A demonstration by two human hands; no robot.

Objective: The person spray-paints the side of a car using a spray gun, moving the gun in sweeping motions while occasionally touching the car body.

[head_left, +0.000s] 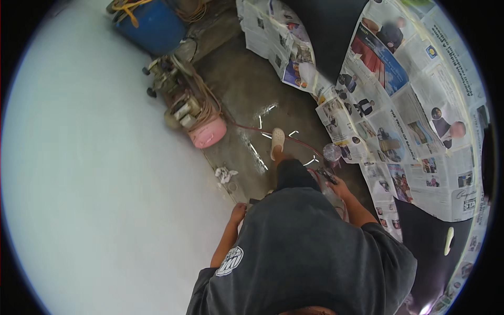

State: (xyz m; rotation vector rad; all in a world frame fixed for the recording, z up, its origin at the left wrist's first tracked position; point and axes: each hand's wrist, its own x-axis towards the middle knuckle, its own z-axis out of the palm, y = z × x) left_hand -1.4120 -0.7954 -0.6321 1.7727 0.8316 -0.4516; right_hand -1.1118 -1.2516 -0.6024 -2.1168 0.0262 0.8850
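Observation:
My right hand point(339, 185) is wrapped round the grip of a dark spray gun point(326, 175), held out in front of my body on the right. A clear, round plastic cup point(332, 152) shows just beyond the gun; whether it is joined to it I cannot tell. Red hose loops by the gun, partly hidden by my arm and shirt. My left hand point(239, 212) is low at my left side with its fingers curled. A small dark piece point(253, 201) shows beside it, mostly covered by my shirt, and I cannot make out what it is.
Newspaper sheets point(415, 131) taped over dark vehicle panels point(436, 247) line the right side. A pink-ended air compressor point(210, 132) stands by the white wall point(94, 173) at left. Beyond it is a blue bin point(152, 29). A red hose point(299, 140) crosses the wet-looking floor near my foot; crumpled paper point(226, 174) lies left.

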